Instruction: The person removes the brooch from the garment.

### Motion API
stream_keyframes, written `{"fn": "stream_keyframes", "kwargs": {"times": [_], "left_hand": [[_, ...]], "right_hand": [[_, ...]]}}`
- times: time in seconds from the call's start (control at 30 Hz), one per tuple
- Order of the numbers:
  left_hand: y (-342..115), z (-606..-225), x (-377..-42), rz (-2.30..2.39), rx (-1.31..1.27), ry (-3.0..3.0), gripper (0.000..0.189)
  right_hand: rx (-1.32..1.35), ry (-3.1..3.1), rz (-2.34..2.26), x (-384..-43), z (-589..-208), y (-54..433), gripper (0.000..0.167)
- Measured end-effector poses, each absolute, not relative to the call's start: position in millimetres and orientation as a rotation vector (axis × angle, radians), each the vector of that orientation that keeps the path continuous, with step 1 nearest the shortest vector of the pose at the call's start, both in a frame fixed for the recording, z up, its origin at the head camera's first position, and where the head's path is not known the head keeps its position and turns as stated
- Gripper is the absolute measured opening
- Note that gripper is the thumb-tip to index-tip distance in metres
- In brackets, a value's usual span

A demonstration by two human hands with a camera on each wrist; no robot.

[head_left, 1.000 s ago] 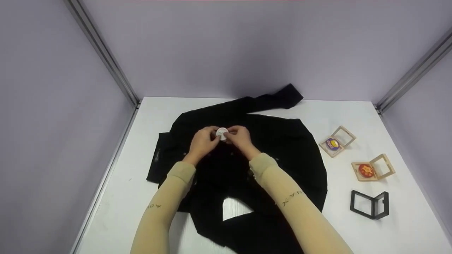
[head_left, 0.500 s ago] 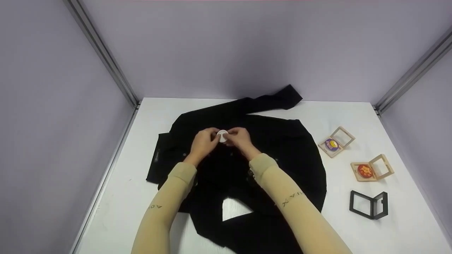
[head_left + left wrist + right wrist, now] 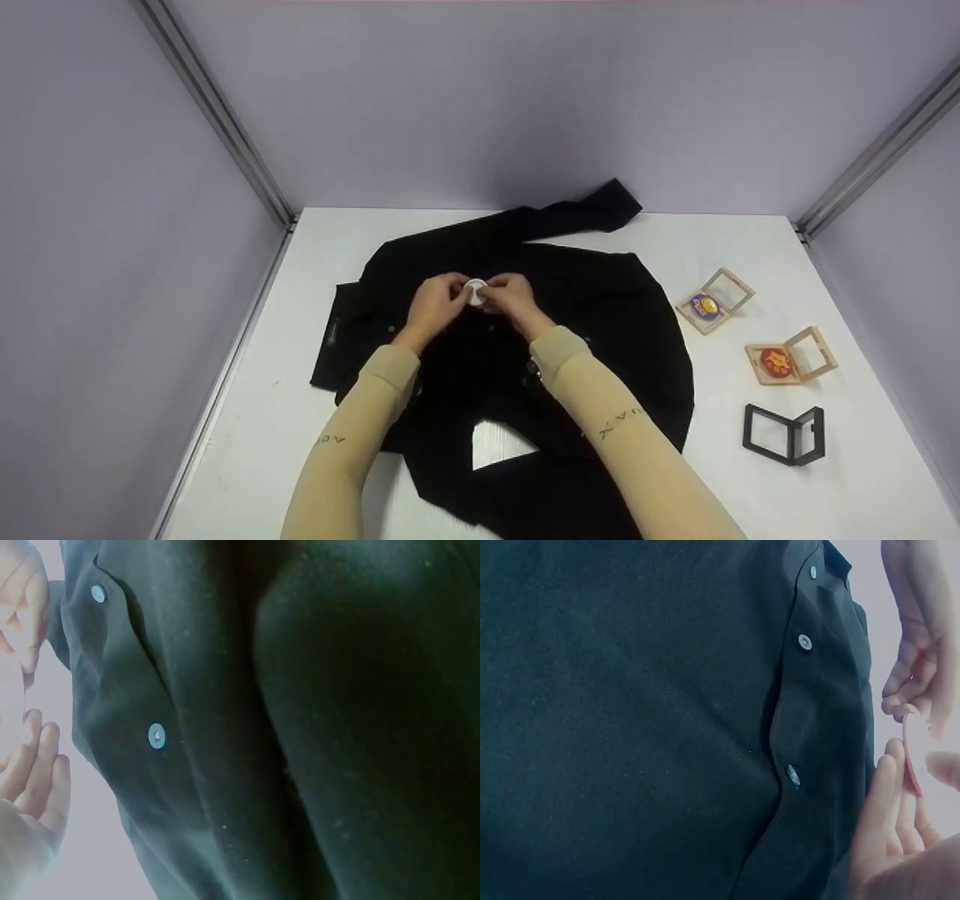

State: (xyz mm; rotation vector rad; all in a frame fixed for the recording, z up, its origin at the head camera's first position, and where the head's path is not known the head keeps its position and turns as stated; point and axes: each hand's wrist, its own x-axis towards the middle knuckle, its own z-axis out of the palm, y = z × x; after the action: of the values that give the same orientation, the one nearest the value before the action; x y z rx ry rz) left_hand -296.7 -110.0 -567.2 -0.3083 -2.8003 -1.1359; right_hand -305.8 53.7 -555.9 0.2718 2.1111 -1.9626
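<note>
Over a black button-up shirt (image 3: 600,315), both hands hold a small round white disc (image 3: 475,292) between them. My left hand (image 3: 433,306) pinches its left side with thumb and fingers. Opposite it, my right hand (image 3: 514,299) pinches the right side, thumb lying on the white face. The right wrist view catches the disc (image 3: 910,754) nearly edge-on, with a reddish rim. Its far face is hidden in the head view. Pale buttons (image 3: 157,736) run along the shirt's front, below the hands.
On the right of the white table (image 3: 262,420) stand two opened wooden frames, one with a purple-and-yellow round badge (image 3: 705,306), the other with a red-and-orange one (image 3: 776,363). A black frame (image 3: 785,435) stands open nearer. A shirt sleeve (image 3: 577,212) stretches toward the back wall.
The disc and both hands have shifted very slightly toward me and to the right. Both hands keep their pinch; the shirt and frames stay where they were.
</note>
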Motion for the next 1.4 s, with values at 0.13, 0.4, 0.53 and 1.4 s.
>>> {"fn": "stream_keyframes", "kwargs": {"times": [0.13, 0.4, 0.53, 1.4], "left_hand": [[-109.3, -568.4, -295.1, -1.132, -0.316, -2.801, 0.019], [-107.4, -572.7, -293.8, -1.092, -0.29, -2.816, 0.015], [-106.5, -572.3, -294.4, -1.076, -0.294, -2.82, 0.014], [-106.4, -571.4, -297.3, -1.101, -0.332, -2.841, 0.014]], "right_hand": [[0.284, 2.195, -1.901, -304.5, -555.9, 53.1, 0.016], [0.276, 2.37, -1.753, -300.8, -557.3, 52.9, 0.018], [0.254, 2.441, -1.704, -300.6, -558.9, 52.7, 0.016], [0.198, 2.414, -1.734, -299.6, -561.8, 64.8, 0.022]]}}
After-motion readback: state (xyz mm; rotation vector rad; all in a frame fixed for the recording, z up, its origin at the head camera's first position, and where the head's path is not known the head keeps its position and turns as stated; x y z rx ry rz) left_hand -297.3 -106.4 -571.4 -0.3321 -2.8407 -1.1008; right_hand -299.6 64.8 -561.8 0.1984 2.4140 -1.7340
